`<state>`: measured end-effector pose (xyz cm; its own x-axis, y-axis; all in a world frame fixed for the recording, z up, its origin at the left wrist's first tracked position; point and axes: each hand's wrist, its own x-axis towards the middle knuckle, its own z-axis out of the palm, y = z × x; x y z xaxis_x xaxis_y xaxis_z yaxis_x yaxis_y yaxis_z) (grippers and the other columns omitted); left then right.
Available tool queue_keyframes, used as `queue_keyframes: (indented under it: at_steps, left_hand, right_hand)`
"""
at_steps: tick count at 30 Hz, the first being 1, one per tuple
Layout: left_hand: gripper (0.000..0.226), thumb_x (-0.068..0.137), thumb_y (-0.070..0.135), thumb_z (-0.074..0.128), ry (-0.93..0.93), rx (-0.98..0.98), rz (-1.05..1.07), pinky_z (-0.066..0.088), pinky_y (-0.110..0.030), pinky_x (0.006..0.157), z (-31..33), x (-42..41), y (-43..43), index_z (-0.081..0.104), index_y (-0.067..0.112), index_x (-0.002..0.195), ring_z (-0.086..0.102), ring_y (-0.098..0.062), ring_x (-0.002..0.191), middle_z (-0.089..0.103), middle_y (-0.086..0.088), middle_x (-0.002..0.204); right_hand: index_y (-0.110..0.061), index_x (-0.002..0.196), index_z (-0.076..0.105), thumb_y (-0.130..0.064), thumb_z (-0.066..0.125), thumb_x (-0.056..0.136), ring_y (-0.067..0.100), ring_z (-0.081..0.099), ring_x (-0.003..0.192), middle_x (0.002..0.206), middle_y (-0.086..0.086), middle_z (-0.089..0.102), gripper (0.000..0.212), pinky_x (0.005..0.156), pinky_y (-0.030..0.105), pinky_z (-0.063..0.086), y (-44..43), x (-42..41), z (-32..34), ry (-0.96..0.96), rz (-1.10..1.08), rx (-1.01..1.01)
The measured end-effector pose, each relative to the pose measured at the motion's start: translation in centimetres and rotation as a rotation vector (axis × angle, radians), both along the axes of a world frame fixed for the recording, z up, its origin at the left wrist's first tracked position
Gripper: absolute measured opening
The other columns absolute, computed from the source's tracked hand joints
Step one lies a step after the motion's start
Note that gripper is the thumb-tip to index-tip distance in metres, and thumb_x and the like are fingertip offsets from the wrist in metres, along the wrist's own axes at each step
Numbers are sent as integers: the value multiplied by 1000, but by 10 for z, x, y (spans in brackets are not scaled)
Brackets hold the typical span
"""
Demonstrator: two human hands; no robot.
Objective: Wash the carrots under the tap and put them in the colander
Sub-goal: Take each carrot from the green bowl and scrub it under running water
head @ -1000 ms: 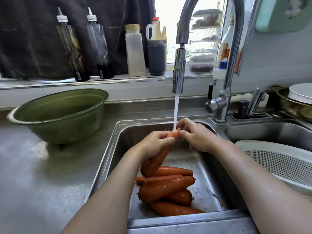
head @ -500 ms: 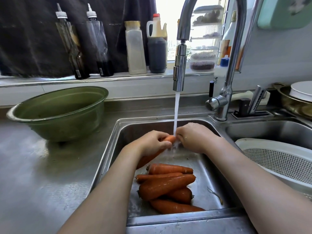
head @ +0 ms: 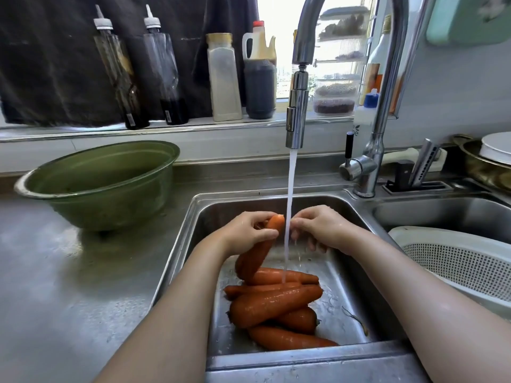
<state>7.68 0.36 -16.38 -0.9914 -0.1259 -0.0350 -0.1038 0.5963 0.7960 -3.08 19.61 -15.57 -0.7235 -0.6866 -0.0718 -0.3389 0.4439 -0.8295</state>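
The right hand [head: 323, 226] has just come off the carrot [head: 258, 255]. Half a second ago both hands were closed around its tip under the water [head: 289, 217]; now only the left hand [head: 243, 233] holds it. The stream falls in the gap between the 2 hands and lands on the other carrots [head: 276, 302] piled on the floor of the sink [head: 210, 211]. The rubbing pass on that end looks finished, so a turn of the carrot or a move to the colander [head: 409, 234], which sits in the right basin with no carrot visible in it, likely comes next.

The left hand's fingers wrap the carrot near its upper tip, just left of the stream, with its thick end hanging down towards the pile. The right hand hovers just right of the water, fingers loosely curled and gripping nothing, wrist angled in from the right.
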Motion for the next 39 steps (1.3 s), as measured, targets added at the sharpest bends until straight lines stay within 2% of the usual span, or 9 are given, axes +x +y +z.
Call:
queue_keyframes:
  at_steps: [2,7,12,17,22,27,31,35,39]
  left_hand:
    - [38,99,35,68,23,69,7,57,-38,97,-1,-2,4,63,38,137,66,-19,116,69,7,122]
    - [36,94,40,72,116,259,85,58,-46,100,0,-8,18,68,34,130,69,-19,114,73,5,120]
    - [25,92,35,77,191,410,202,65,-45,80,0,-14,29,70,26,115,73,-25,102,72,-7,111]
    - [5,101,38,64,187,453,253,64,-34,74,7,-14,42,68,38,104,70,-22,103,71,-1,111]
    - [20,100,41,63,216,429,316,56,-28,77,7,-16,40,77,28,107,69,-19,102,75,1,105]
    - [44,102,44,59,98,444,247,52,-34,94,2,-15,36,57,35,145,60,-20,120,64,1,134]
    - [53,102,47,58,-132,527,54,60,-46,93,2,-10,29,42,44,153,69,-30,115,65,-9,132]
    - [62,100,54,55,-476,626,-55,61,-43,83,-1,-4,22,43,20,151,72,-31,109,64,-16,134]
    - [65,97,58,58,-498,536,-59,59,-44,88,-8,-5,11,48,14,145,72,-32,112,69,-18,129]
  right_hand:
    - [-21,93,78,-20,76,93,13,63,53,85,2,77,3,42,24,44,0,-1,-3,77,-62,47]
    - [-27,120,69,10,56,85,17,68,84,111,4,75,53,55,26,51,-5,1,-5,-40,-11,10]
    - [-28,131,63,-9,59,91,30,69,110,122,12,71,44,85,37,55,-6,9,-3,-238,193,-18]
    - [-29,132,61,-24,62,103,26,68,118,127,5,71,30,106,53,52,-5,5,-6,-249,233,-5]
    - [-23,130,61,-39,50,108,28,71,109,120,12,73,30,107,52,52,-5,6,-9,-464,211,-140]
    - [-7,120,63,-49,43,107,27,73,81,94,17,73,48,76,41,62,-6,13,-4,-525,88,-233]
    - [-8,125,62,-34,47,110,31,76,94,108,18,74,33,79,44,62,-11,11,-4,-663,-51,-392]
    - [-6,120,54,-5,49,107,28,69,93,105,19,63,15,84,46,58,-15,10,0,-777,-88,-559]
    - [-18,134,44,18,57,93,42,65,113,125,28,54,56,92,55,57,-15,7,2,-719,-238,-648]
